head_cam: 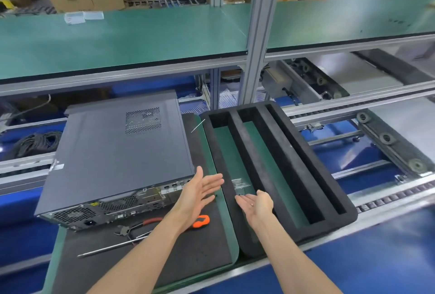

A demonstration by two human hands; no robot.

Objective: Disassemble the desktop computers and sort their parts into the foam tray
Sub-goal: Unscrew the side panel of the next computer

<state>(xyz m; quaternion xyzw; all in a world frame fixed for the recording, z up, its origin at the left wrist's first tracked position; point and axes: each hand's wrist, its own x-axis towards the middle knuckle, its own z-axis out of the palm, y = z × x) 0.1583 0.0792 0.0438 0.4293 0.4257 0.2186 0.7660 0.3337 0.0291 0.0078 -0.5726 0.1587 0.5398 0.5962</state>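
The computer (117,159) lies flat on its side on a dark mat (146,258) at the left of the table, its closed side panel up and its port-covered back toward the near edge. The foam tray (289,152) sits just to its right, running from the near edge toward the far one, its long slots holding nothing that can be seen.

Both hands hover palm-up and hold nothing. The left hand (197,195) is spread with straight fingers just off the computer's near right corner; the right hand (255,204) is relaxed and open above the near end of the tray.

The case looks like stiff sheet metal, probably heavy and awkward, with thin edges that could be sharp around the back. It is best gripped with two hands at opposite sides, or the top panel slid off from the back lip. The foam looks soft and light, and likely to shift if bumped.

Pliers (131,227), an orange-handled tool (202,220) and a long metal rod (110,247) lie by the near edge. Room is tight between case and tray, and the rails beyond the table edges leave little margin.
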